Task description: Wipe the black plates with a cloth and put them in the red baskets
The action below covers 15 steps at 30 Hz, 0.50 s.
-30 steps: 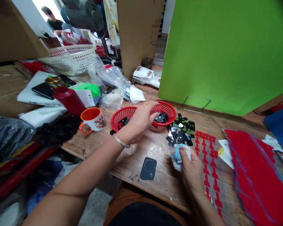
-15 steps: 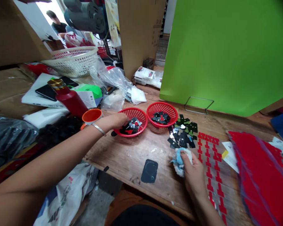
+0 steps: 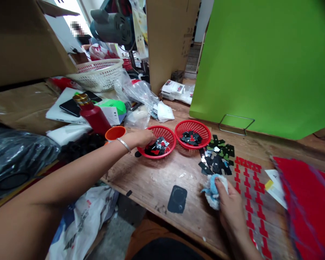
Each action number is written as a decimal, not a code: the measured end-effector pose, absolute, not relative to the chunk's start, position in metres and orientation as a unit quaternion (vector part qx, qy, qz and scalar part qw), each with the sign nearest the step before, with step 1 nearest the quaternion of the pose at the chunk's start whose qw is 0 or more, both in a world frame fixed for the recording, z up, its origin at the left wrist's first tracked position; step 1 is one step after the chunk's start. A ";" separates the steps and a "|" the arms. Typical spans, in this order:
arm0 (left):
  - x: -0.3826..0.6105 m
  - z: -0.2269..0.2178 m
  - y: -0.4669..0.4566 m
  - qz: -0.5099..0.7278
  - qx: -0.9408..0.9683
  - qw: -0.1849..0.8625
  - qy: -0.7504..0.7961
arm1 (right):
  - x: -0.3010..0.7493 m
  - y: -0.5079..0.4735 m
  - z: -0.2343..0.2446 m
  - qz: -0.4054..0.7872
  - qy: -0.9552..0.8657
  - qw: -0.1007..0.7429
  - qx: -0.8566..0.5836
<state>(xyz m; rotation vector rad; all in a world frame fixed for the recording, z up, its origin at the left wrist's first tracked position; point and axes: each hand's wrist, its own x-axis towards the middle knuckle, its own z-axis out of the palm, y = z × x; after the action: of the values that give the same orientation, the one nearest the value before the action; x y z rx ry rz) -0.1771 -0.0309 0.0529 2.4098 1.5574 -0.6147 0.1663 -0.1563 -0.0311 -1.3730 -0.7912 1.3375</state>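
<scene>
My left hand (image 3: pixel 145 137) reaches over the near rim of the left red basket (image 3: pixel 171 150), with its fingertips down among small flat pieces (image 3: pixel 160 144) in black, silver and red. The fingers are mostly hidden, so whether they hold a piece cannot be seen. A bunched blue-and-white cloth (image 3: pixel 213 191) is gripped in my right hand (image 3: pixel 231 202), thumb on top, just above the table. Behind the cloth lies a loose heap of black and silvery flat pieces (image 3: pixel 216 159). Rows of red T-shaped pieces (image 3: pixel 248 193) are laid out to the right of this hand.
A second red basket (image 3: pixel 196 124) holds more black pieces. A dark flat pad (image 3: pixel 177 199) lies near the table's front edge. An orange cup (image 3: pixel 115 133) and dark red bottle (image 3: pixel 96 117) stand at left. A green board (image 3: pixel 260 65) rises behind a wire stand (image 3: pixel 237 124).
The head view has turned a little left, so everything sits further right in the picture. My left hand stays in the basket, and my right hand still grips the cloth.
</scene>
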 end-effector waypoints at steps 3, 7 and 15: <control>-0.174 0.054 -0.033 -0.215 0.813 0.104 0.531 | 0.167 -0.156 -0.034 0.563 -0.322 0.506 -0.569; -0.167 0.056 -0.034 -0.240 0.808 0.118 0.525 | 0.167 -0.157 -0.032 0.570 -0.298 0.511 -0.570; -0.169 0.058 -0.034 -0.221 0.783 0.145 0.564 | 0.164 -0.159 -0.030 0.577 -0.273 0.513 -0.574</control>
<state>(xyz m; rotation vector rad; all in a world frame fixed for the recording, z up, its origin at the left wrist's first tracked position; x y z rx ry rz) -0.1692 -0.0345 0.0577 2.2544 1.6241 -0.6355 0.1640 -0.1592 -0.0298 -1.3802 -0.6572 1.3865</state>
